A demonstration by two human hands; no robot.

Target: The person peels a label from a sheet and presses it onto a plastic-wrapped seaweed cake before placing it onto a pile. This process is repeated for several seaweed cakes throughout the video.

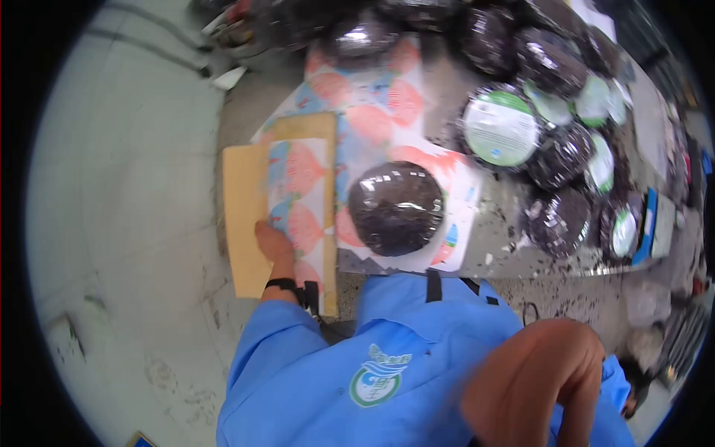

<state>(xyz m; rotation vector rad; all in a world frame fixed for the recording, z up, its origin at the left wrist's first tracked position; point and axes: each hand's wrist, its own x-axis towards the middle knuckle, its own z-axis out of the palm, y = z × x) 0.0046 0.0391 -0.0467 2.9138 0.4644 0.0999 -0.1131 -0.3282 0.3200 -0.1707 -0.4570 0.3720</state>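
My left hand (274, 242) is at the left edge of a printed label sheet (302, 190) with red and blue shapes, its fingers curled and partly hidden. The sheet lies over a tan board (244, 186) at the table's left end. To the right, a round pack of dark material in shiny clear film (396, 208) rests on more printed sheets (369, 123). My right arm (536, 372) is bent close to the camera and blurred; its hand is out of sight.
Several similar dark packs (558, 155) crowd the table's right and back. One has a round white-and-green label (500, 128) facing up. A blue-edged box (655, 223) stands at the right end. Dark crumbs are scattered on the grey table (488, 216). Pale floor (126, 223) extends to the left.
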